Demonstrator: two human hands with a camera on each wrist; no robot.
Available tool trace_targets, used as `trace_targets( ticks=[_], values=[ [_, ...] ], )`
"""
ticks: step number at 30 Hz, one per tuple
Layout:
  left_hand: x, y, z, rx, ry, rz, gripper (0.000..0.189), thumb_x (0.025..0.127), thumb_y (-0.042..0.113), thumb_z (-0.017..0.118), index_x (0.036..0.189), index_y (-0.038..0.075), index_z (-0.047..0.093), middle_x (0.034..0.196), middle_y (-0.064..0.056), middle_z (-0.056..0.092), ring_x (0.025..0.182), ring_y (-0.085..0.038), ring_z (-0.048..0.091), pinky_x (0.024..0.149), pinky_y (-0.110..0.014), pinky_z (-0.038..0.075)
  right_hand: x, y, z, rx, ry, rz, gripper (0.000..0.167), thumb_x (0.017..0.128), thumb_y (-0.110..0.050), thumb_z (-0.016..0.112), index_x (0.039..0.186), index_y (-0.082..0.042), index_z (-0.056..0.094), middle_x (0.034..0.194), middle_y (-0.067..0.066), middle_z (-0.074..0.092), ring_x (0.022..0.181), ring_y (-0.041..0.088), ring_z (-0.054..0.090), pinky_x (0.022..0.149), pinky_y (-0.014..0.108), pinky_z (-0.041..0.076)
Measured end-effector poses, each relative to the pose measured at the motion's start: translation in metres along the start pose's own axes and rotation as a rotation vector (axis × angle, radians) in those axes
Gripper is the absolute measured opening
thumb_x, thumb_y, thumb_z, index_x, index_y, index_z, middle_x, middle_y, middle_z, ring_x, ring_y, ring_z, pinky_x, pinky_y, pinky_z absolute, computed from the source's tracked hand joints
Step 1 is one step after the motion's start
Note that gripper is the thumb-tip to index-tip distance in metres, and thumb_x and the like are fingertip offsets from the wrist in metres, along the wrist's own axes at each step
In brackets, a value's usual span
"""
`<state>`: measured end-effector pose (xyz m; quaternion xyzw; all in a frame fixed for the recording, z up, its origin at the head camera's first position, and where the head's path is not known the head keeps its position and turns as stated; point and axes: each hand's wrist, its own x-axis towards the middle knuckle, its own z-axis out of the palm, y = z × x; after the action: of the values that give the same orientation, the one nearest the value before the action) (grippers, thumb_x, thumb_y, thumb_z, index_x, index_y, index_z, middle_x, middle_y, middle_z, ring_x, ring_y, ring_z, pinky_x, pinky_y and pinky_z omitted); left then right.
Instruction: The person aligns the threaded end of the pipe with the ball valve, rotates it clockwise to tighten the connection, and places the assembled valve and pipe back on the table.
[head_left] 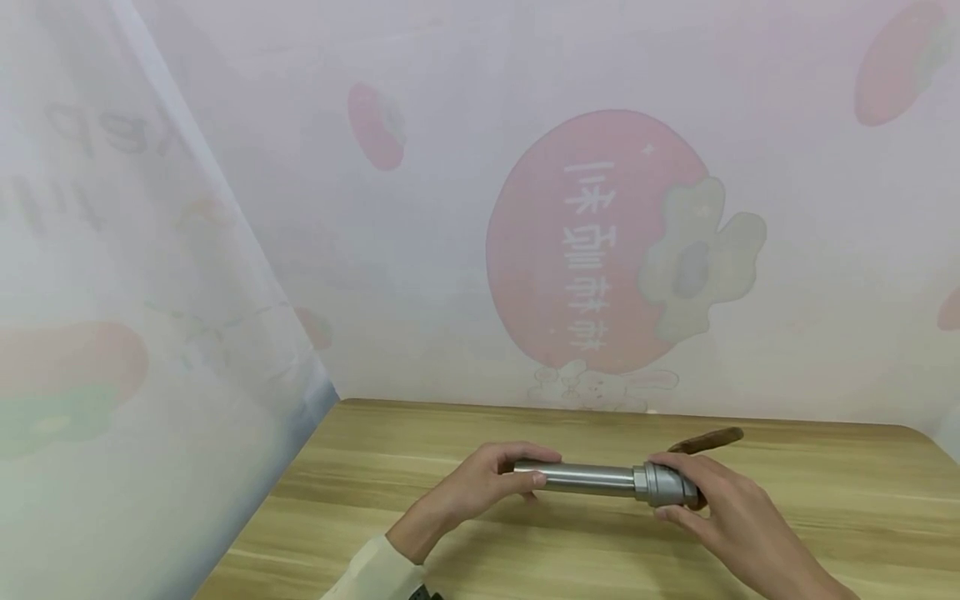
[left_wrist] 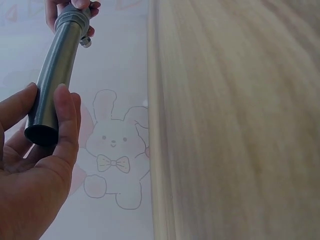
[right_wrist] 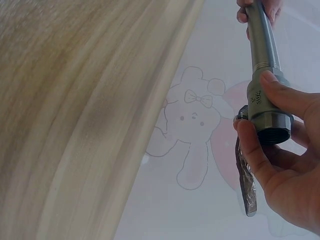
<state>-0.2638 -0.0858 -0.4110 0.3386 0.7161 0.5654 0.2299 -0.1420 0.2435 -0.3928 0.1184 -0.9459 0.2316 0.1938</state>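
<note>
A straight silver metal pipe (head_left: 588,477) is joined at its right end to a ball valve (head_left: 663,483). My left hand (head_left: 487,479) grips the pipe's free end between thumb and fingers; the open bore faces the camera in the left wrist view. With the thumb on one side and fingers on the other, my right hand (head_left: 731,512) holds the valve body. Some pipe thread shows at the joint in the right wrist view. A brown, film-wrapped lever handle (right_wrist: 246,182) sticks out from the valve. Both parts are held above the table.
The wood-grain table (head_left: 337,500) lies below the hands. Behind it hangs a pale printed curtain (head_left: 420,292) with strawberries and a rabbit, and another pale sheet (head_left: 150,250) slopes along the left side.
</note>
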Motion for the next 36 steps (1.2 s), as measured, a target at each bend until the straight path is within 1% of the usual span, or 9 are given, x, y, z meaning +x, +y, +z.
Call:
trace_targets(
  ticks=[3,6,16,21,30,36],
  values=[
    [-0.0002,-0.0004,0.0002,0.001,0.007,-0.003,0.038,0.109,0.023,0.068,0.147,0.015,0.069,0.143,-0.007,0.070,0.110,-0.042,0.073,0.097,-0.028,0.061,0.0001,-0.0002,0.0000,-0.004,-0.002,0.001,0.058,0.080,-0.032,0.097,0.132,-0.022,0.074,0.122,-0.006,0.077,0.098,0.010,0.072,0.074,0.027,0.060],
    [-0.0002,-0.0003,0.0005,0.000,0.010,-0.007,0.038,0.109,0.023,0.068,0.146,0.018,0.069,0.141,-0.005,0.071,0.110,-0.042,0.073,0.097,-0.028,0.061,0.0002,-0.0001,-0.0002,-0.003,-0.006,0.002,0.057,0.080,-0.031,0.097,0.132,-0.022,0.074,0.121,-0.006,0.077,0.097,0.008,0.071,0.073,0.027,0.059],
    [0.0004,-0.0015,0.0007,-0.004,0.006,0.006,0.036,0.109,0.023,0.068,0.145,0.019,0.070,0.141,-0.006,0.071,0.119,-0.054,0.068,0.096,-0.028,0.061,0.0008,0.0002,-0.0002,0.007,-0.014,0.009,0.058,0.081,-0.034,0.096,0.133,-0.022,0.074,0.122,-0.007,0.077,0.097,0.008,0.071,0.073,0.026,0.059],
    [0.0008,-0.0021,0.0009,-0.009,0.007,0.008,0.036,0.109,0.023,0.068,0.145,0.019,0.070,0.140,-0.006,0.072,0.119,-0.055,0.067,0.096,-0.028,0.061,0.0008,0.0005,0.0003,0.012,-0.015,0.016,0.057,0.081,-0.033,0.096,0.132,-0.022,0.074,0.121,-0.007,0.078,0.098,0.008,0.072,0.074,0.026,0.060],
    [0.0011,-0.0018,0.0009,0.012,0.013,-0.002,0.036,0.108,0.025,0.068,0.144,0.022,0.071,0.140,-0.003,0.072,0.113,-0.053,0.070,0.096,-0.029,0.061,0.0009,0.0006,0.0001,-0.007,0.004,-0.016,0.059,0.080,-0.028,0.097,0.133,-0.023,0.073,0.122,-0.005,0.078,0.097,0.008,0.071,0.074,0.027,0.059],
    [0.0007,-0.0015,0.0007,0.002,0.012,-0.007,0.037,0.108,0.025,0.069,0.145,0.019,0.070,0.139,-0.003,0.072,0.115,-0.055,0.069,0.095,-0.028,0.060,0.0006,0.0005,0.0008,-0.002,0.011,-0.024,0.060,0.080,-0.027,0.098,0.134,-0.024,0.073,0.122,-0.005,0.078,0.096,0.008,0.070,0.073,0.027,0.059]
  ],
)
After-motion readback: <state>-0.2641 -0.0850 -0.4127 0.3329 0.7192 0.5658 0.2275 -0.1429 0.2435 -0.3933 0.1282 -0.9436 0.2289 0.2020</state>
